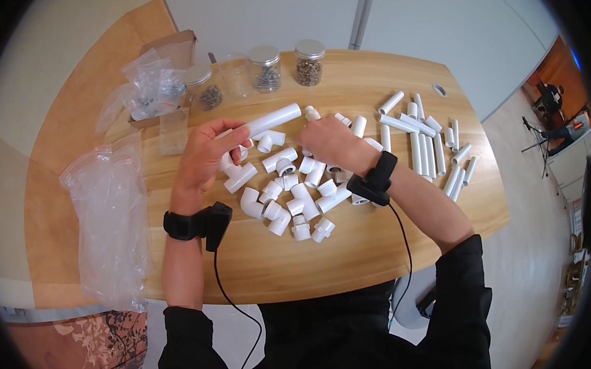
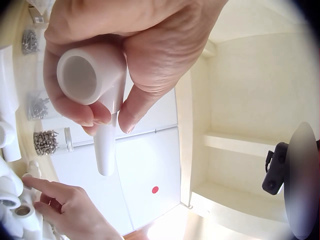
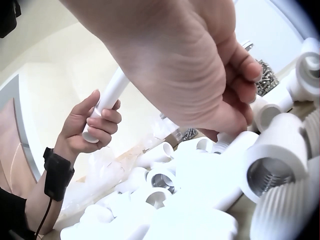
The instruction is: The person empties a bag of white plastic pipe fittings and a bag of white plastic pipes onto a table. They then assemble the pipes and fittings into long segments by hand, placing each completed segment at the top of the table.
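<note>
My left hand (image 1: 207, 154) grips a long white plastic pipe (image 1: 272, 121) above the left side of a heap of fittings. In the left wrist view, a white pipe fitting (image 2: 92, 75) on the near end of that pipe sits inside the curled fingers, its round mouth facing the camera. My right hand (image 1: 338, 144) reaches down over the far side of the heap, fingers bent loosely and spread from the thumb. Its fingertips are right at the white fittings, close to a small threaded fitting (image 1: 311, 113). In the right wrist view, the palm hides part of the fingers.
White elbows, tees and couplings (image 1: 277, 218) cover the middle of the wooden table (image 1: 237, 275). Cut pipes (image 1: 423, 151) lie at the right. Lidded jars of screws (image 1: 309, 68) line the back. Plastic bags (image 1: 110, 221) and an open cardboard box (image 1: 175, 48) are at the left.
</note>
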Demonstrator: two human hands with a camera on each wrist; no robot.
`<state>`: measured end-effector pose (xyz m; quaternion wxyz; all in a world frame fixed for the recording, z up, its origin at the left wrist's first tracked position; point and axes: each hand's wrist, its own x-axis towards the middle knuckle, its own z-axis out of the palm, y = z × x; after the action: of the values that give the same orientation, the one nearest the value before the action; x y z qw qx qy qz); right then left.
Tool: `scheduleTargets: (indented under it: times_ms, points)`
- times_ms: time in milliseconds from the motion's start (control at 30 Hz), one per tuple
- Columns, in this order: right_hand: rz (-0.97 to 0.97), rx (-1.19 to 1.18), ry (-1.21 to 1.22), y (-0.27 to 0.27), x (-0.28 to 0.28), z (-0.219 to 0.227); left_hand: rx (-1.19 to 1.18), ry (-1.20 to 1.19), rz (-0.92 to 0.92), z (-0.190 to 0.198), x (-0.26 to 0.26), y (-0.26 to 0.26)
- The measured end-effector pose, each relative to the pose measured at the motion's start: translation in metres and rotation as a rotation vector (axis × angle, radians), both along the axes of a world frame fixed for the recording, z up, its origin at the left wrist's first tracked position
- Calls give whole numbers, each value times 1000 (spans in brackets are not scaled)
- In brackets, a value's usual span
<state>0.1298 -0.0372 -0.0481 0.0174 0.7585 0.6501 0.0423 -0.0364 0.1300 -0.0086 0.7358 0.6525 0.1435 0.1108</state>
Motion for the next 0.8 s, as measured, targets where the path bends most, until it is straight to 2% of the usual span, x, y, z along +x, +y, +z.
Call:
scheduleTargets:
  times_ms: [433,633,733,767,800]
  points:
    - [35,-55,-26,1,-1,1,-5,-4,-26,-4,2,1]
    - [11,112,213,-18,8,17,10,10,-11,-4,2,1]
    - [-128,278,858,-36,6,36,13,12,-22,-5,3,0]
    - [-128,278,852,-40,3,39,13,6,-22,-6,3,0]
    - [-201,381,1143,-44,-3,42,26,12,-36,-7,4,-1]
